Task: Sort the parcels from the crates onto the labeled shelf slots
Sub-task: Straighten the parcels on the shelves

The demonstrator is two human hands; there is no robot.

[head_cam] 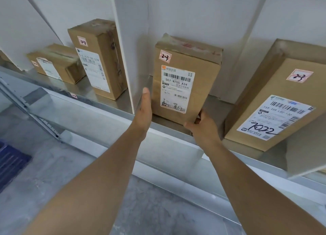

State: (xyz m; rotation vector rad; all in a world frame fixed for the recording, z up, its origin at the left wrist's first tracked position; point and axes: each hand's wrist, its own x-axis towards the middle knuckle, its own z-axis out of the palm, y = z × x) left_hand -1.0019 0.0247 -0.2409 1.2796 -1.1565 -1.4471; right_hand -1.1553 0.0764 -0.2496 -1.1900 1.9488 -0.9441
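Note:
A brown cardboard parcel [183, 79] marked "2-3", with a white shipping label, stands upright on the metal shelf [112, 104] just right of a white divider [130, 45]. My left hand [145, 107] lies flat with straight fingers against the parcel's left side. At the parcel's lower right corner my right hand [201, 123] grips it, thumb on the front face and fingers curled round the side.
A larger parcel [275, 100] marked "2-3" leans at the right in the same slot. Left of the divider stand a tall parcel [98, 58] marked "2-2" and a low one [56, 63]. A blue crate [10, 162] sits on the grey floor at the lower left.

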